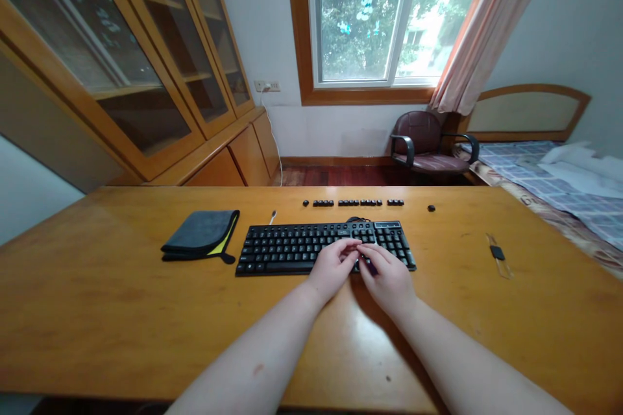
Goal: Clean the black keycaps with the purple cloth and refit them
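Observation:
A black keyboard (282, 249) lies on the wooden desk, partly covered by my hands. My left hand (335, 264) is over its right half, fingers curled and tips pressed together. Opposite it, my right hand (387, 275) bends inward, and the fingertips of both hands meet. Whatever they pinch is small and hidden by the fingers. Behind the keyboard stands a row of loose black keycaps (348, 203) in groups, with a single keycap (305, 203) at the row's left end.
A folded grey cloth (199, 233) with black edging lies left of the keyboard. Near it is a small white-tipped brush (273, 215). To the right are a small black round piece (431, 208) and a wire tool with a black grip (497, 252). A chair (426, 142) stands beyond the desk.

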`<state>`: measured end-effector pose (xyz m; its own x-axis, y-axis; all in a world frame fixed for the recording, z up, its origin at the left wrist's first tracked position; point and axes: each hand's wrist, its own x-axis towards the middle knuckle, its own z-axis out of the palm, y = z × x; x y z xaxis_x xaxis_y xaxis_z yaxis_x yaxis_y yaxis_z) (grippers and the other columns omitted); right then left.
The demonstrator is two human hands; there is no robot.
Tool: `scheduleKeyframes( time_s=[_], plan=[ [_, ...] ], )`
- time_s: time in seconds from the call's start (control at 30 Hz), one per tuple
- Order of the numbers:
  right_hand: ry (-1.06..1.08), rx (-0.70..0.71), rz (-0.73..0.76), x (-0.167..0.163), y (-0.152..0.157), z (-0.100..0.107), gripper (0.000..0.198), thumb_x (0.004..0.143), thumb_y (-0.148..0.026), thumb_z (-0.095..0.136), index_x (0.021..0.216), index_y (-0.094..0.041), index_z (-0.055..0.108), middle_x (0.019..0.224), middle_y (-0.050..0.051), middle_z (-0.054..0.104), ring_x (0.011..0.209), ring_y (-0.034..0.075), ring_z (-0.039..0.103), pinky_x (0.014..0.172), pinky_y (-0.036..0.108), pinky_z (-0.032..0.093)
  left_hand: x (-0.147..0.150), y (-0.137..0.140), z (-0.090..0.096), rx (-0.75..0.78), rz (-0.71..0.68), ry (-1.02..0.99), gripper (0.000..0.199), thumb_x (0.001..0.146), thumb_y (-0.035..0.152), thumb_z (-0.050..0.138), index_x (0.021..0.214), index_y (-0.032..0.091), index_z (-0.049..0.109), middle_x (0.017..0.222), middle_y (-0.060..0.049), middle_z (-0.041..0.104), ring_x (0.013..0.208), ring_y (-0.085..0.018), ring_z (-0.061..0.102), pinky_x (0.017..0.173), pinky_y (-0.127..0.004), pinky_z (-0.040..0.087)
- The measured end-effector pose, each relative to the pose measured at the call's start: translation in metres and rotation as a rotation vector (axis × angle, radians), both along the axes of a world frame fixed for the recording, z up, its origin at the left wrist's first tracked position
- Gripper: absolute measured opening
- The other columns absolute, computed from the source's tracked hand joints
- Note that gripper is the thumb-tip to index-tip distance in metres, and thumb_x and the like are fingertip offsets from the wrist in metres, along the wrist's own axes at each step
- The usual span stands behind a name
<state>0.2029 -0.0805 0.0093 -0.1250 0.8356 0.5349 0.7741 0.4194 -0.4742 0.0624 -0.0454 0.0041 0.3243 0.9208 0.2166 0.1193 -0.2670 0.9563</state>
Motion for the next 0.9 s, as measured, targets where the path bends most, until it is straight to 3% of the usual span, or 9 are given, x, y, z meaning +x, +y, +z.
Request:
scheduleKeyframes(
  time_s=[0.27, 0.47, 0.6, 0.77, 0.9],
  plan=[
    [0.169, -0.121, -0.054, 0.006, 0.000, 0.009, 0.032, 0.078, -0.024, 0.048, 0.109, -0.019, 0.048, 0.106, 0.010, 0.058, 0.101, 0.021, 0.054, 0.090, 0.037, 0.044, 0.000, 0.000, 0.001, -0.017, 0.037, -0.070, 0.020, 0.081, 0.023, 0.052, 0.098, 0.018, 0.062, 0.097, -0.006, 0.066, 0.092, -0.017, 0.061, 0.085, -0.033, 0.048],
    [0.466, -0.210, -0.057, 0.011, 0.013, -0.003, 0.037, 0.064, -0.010, 0.046, 0.100, -0.019, 0.038, 0.100, 0.008, 0.056, 0.094, 0.018, 0.055, 0.087, 0.035, 0.044, 0.000, 0.003, -0.002, -0.110, 0.049, -0.107, 0.022, 0.076, 0.023, 0.058, 0.096, 0.017, 0.066, 0.099, -0.007, 0.068, 0.093, -0.020, 0.062, 0.086, -0.036, 0.048],
    [0.522, -0.183, -0.041, 0.013, 0.020, -0.012, 0.028, 0.073, -0.017, 0.048, 0.101, -0.019, 0.046, 0.103, 0.009, 0.059, 0.096, 0.021, 0.056, 0.087, 0.039, 0.044, 0.002, 0.005, -0.004, -0.210, 0.039, -0.194, 0.028, 0.070, 0.019, 0.064, 0.098, 0.016, 0.065, 0.100, -0.008, 0.068, 0.091, -0.020, 0.062, 0.087, -0.036, 0.048],
    [0.451, -0.079, -0.066, 0.019, 0.022, -0.010, 0.023, 0.082, -0.027, 0.048, 0.100, -0.021, 0.061, 0.107, 0.008, 0.059, 0.104, 0.023, 0.052, 0.094, 0.042, 0.039, 0.002, 0.003, 0.001, -0.204, 0.065, -0.214, 0.024, 0.069, 0.019, 0.065, 0.093, 0.015, 0.066, 0.096, -0.007, 0.068, 0.087, -0.018, 0.063, 0.086, -0.034, 0.048],
    [0.434, -0.109, -0.062, 0.020, 0.022, -0.008, 0.025, 0.083, -0.031, 0.049, 0.101, -0.024, 0.065, 0.109, 0.008, 0.059, 0.104, 0.023, 0.053, 0.094, 0.041, 0.040, 0.003, 0.002, 0.001, -0.206, 0.018, -0.233, 0.026, 0.068, 0.018, 0.067, 0.094, 0.015, 0.065, 0.094, -0.007, 0.067, 0.088, -0.017, 0.062, 0.086, -0.034, 0.048]
  ],
)
